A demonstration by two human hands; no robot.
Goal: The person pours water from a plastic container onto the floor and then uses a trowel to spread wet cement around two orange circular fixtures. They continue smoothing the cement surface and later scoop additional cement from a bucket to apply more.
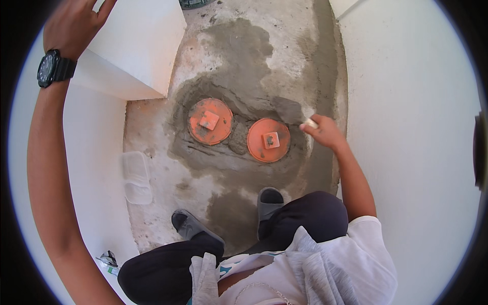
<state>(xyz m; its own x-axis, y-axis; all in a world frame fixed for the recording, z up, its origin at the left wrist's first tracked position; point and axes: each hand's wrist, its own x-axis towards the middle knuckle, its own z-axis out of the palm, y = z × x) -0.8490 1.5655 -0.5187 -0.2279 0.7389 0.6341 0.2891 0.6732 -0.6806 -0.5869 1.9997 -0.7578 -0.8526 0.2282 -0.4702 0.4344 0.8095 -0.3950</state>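
Note:
My right hand [326, 133] is closed around the pale handle of a trowel [288, 110]. The trowel's grey, mortar-smeared blade lies at the wet mortar [249, 104], just above and right of an orange round cap [271, 140]. A second orange cap [209, 120] sits to its left. Both caps have a raised square knob and grey smears, and mortar surrounds them. High at the upper left, my left hand [71, 28] is stretched out with fingers apart, holding nothing visible. It overlaps the white block [137, 35]; I cannot tell if it touches. Some fingertips are cut off by the picture's edge.
White walls [406, 101] close in the narrow floor on both sides. A clear plastic tray [136, 178] lies by the left wall. My sandalled feet [190, 223] stand below the mortar. A dark round object [195, 4] shows at the top edge.

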